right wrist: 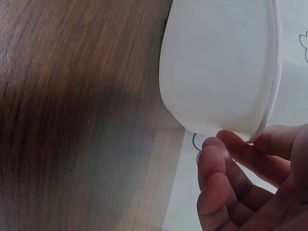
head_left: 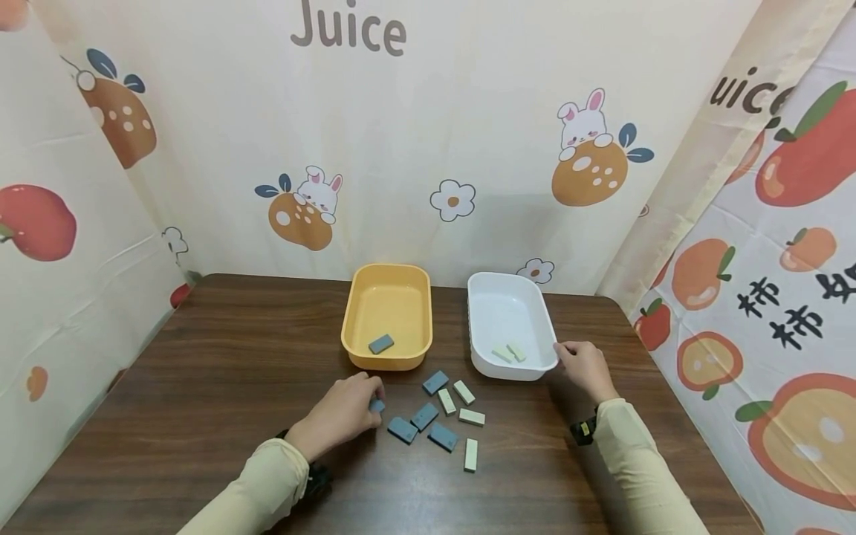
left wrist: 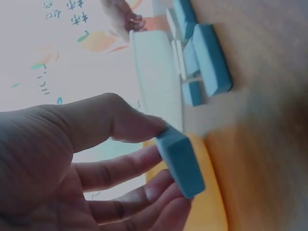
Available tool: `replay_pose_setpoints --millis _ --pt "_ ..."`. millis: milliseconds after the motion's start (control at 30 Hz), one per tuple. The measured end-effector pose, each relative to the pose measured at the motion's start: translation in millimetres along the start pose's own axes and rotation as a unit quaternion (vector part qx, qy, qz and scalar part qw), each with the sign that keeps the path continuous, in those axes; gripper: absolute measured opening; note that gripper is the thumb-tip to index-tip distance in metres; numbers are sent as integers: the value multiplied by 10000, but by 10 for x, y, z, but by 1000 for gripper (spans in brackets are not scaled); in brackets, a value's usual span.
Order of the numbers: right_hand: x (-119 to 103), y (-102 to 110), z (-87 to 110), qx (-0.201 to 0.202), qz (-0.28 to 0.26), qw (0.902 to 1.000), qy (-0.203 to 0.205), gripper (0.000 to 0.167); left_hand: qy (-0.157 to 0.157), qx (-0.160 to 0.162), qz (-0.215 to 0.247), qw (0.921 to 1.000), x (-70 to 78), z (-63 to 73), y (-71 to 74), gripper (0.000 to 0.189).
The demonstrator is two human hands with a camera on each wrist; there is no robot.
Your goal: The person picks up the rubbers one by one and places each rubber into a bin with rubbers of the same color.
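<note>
My left hand (head_left: 342,412) pinches a blue rectangular block (left wrist: 182,161) between thumb and fingers, in front of the yellow tub (head_left: 389,297). Most of that block is hidden by the hand in the head view. My right hand (head_left: 586,368) grips the rim of the white tub (right wrist: 216,62) at its near right corner, thumb on one side and forefinger on the other. One blue block (head_left: 381,343) lies inside the yellow tub. Two pale green blocks (head_left: 516,351) lie in the white tub.
Several blue blocks (head_left: 403,429) and pale green blocks (head_left: 471,455) lie scattered on the brown table (head_left: 234,357) in front of the tubs. A printed curtain (head_left: 414,134) hangs behind the table and along both sides.
</note>
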State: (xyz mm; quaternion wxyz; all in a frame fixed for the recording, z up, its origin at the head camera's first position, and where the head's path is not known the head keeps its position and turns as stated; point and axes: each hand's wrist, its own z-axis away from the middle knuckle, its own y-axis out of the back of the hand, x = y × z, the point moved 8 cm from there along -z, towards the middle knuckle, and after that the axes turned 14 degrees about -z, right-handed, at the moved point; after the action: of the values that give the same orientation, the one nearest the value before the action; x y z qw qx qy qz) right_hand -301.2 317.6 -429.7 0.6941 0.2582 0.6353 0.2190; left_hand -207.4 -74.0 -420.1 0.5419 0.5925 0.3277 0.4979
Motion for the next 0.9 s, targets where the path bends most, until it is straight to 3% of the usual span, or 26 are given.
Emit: replay_pose_setpoints --millis 333,467,700,900 --pt "-6 4 3 -7 -31 10000 -38 42 92 647 220 9976 -71 -91 266 23" --pt "-12 6 4 -29 -16 10000 -25 43 112 906 359 9952 -118 -132 311 23" --pt "3 -1 5 -63 -13 10000 -40 45 -160 1398 620 9881 -179 -221 380 22" --pt "-6 7 14 21 -71 10000 -40 44 -234 1570 681 9850 -280 -344 422 24"
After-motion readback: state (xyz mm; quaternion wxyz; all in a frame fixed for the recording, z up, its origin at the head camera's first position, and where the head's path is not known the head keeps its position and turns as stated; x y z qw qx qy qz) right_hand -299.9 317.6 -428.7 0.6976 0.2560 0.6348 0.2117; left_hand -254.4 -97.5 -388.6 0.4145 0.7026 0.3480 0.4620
